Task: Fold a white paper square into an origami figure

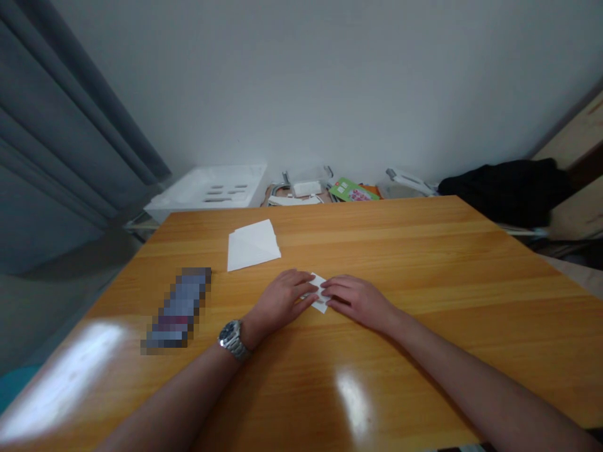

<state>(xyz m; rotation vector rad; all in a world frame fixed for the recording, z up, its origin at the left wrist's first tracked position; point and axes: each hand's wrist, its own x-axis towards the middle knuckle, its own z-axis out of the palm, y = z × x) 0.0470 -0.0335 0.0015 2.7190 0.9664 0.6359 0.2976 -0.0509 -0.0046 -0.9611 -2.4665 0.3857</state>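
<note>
A small white piece of folded paper point(320, 306) lies on the wooden table between my two hands, partly covered by fingers. From the left, my left hand point(285, 296) holds its edge, fingers curved and thumb close to the near corner. My right hand point(355, 300) has its bent fingertips on the right side of the same paper. Which fingers pinch it and which just press is hard to make out. A metal wristwatch point(233, 339) is on my left wrist. Farther off to the left lie white paper sheets point(253, 246).
A blurred-out, phone-like object point(178, 311) rests on the table point(424, 263) at the left. Beyond the far edge are a white tray point(211, 185), a green booklet point(351, 190) and a black cloth point(504, 188). A grey curtain point(61, 113) hangs at left.
</note>
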